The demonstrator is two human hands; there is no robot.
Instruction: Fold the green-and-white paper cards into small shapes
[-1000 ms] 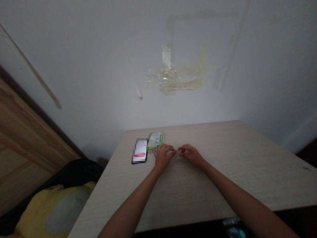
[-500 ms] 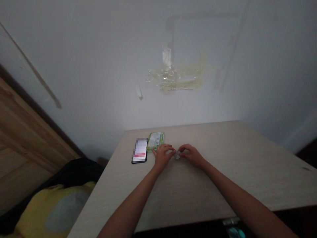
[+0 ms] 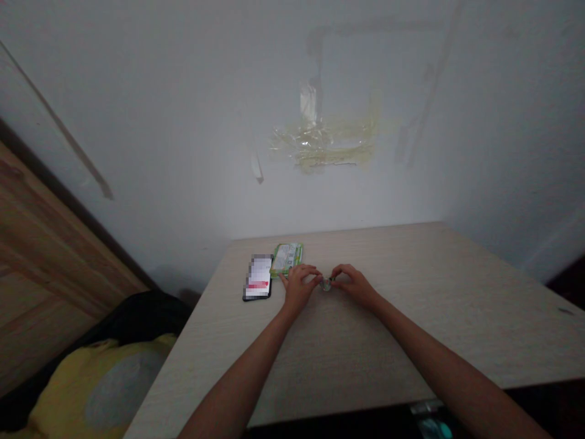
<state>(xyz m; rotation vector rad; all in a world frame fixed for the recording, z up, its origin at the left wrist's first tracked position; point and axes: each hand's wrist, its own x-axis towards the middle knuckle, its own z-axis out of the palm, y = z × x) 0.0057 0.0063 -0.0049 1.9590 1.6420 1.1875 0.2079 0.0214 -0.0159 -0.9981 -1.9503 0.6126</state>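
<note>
Between my two hands, low over the table, is a small, shiny, clear-and-greenish piece (image 3: 326, 283) that looks like a bit of plastic wrapper; its kind is too small to make out. My left hand (image 3: 300, 285) pinches its left side between thumb and fingertips. From the right, my right hand (image 3: 353, 284) pinches its other side, fingers curled. A flat green-and-white packet (image 3: 286, 258) lies just beyond my left hand, which covers its near right corner. Left of the packet a phone (image 3: 258, 279) lies face up with its screen lit and partly blurred.
The pale wooden table (image 3: 411, 268) runs back to a wall (image 3: 183, 122) with peeling tape (image 3: 320, 143). At lower left sits a yellow-and-grey plush thing (image 3: 105, 384) near a wooden panel (image 3: 41, 274). Below the table's front edge is a blurred item with a turquoise part (image 3: 443, 430).
Both hands stay almost in place, still pinching the small shiny piece. The piece has turned or bent slightly between the fingertips.
</note>
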